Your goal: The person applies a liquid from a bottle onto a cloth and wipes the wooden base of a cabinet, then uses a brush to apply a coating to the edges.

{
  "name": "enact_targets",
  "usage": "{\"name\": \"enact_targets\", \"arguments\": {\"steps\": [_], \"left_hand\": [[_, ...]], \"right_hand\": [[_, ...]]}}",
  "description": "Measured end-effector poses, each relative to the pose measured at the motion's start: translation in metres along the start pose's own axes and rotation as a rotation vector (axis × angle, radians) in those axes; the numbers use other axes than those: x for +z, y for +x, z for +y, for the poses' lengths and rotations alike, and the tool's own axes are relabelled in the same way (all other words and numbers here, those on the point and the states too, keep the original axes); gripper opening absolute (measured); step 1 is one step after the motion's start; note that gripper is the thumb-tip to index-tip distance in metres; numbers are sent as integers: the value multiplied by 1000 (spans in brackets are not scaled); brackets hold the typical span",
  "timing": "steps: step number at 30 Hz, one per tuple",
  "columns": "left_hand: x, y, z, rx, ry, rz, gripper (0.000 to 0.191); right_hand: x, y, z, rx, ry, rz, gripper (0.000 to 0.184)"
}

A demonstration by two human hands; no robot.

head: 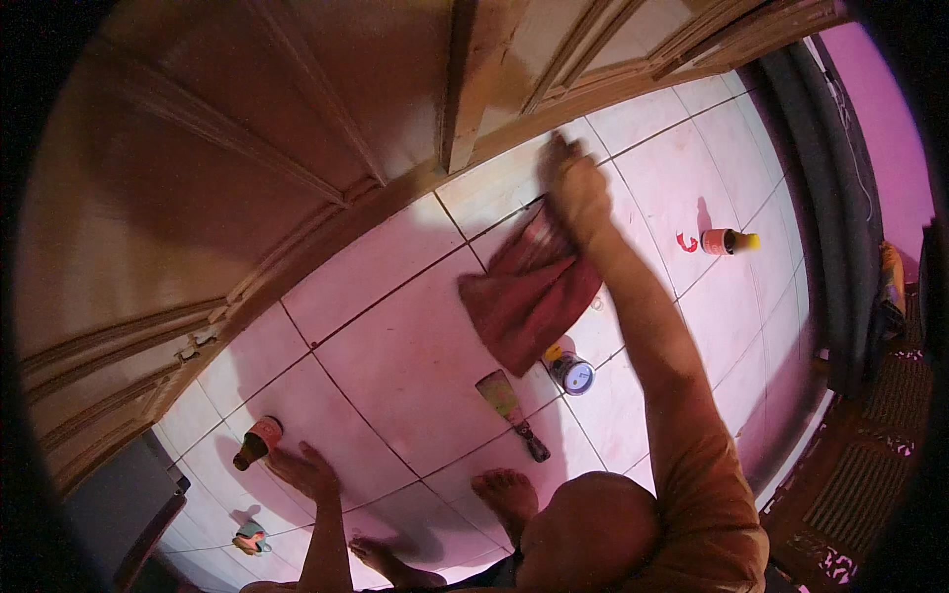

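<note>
My right hand [578,181], blurred, is closed on one end of a dark red cloth [537,289], which hangs spread out above the tiled floor beside the wooden furniture. My left hand [305,473] is low at the left, fingers apart, next to a dark glass bottle with a red label [262,439]; whether they touch cannot be told. Below the cloth lies a putty knife [506,408] with a dark handle. A small round can with a pale lid [576,376] stands near it, a yellow item [554,352] beside it.
A wooden panelled front [296,244] runs across the top left. At right, another dark bottle with a yellow top [730,242] is near a red scrap [688,242]. A small crumpled item [250,539] lies lower left. My bare foot [508,493] is on the tiles.
</note>
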State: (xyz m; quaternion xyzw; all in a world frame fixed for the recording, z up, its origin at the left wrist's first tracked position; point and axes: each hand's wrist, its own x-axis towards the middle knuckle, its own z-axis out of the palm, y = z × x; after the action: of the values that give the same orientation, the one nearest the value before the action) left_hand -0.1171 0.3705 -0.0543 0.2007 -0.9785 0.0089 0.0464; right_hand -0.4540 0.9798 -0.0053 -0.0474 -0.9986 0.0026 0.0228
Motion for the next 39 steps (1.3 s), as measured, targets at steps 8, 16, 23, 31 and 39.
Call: {"name": "enact_targets", "arguments": {"steps": [8, 16, 23, 31, 39], "left_hand": [[-1, 0, -2, 24, -28, 46, 67], [-7, 5, 17, 3, 46, 19, 67], [-6, 6, 14, 9, -53, 49, 67], [-1, 0, 9, -16, 22, -9, 74], [7, -6, -2, 87, 2, 100, 73]], "right_hand": [[10, -2, -24, 64, -8, -117, 38], [0, 24, -11, 218, -41, -236, 33], [6, 20, 4, 259, 163, 49, 35], [70, -47, -162, -229, 91, 41, 37], [3, -42, -179, -266, -60, -260, 18]]}}
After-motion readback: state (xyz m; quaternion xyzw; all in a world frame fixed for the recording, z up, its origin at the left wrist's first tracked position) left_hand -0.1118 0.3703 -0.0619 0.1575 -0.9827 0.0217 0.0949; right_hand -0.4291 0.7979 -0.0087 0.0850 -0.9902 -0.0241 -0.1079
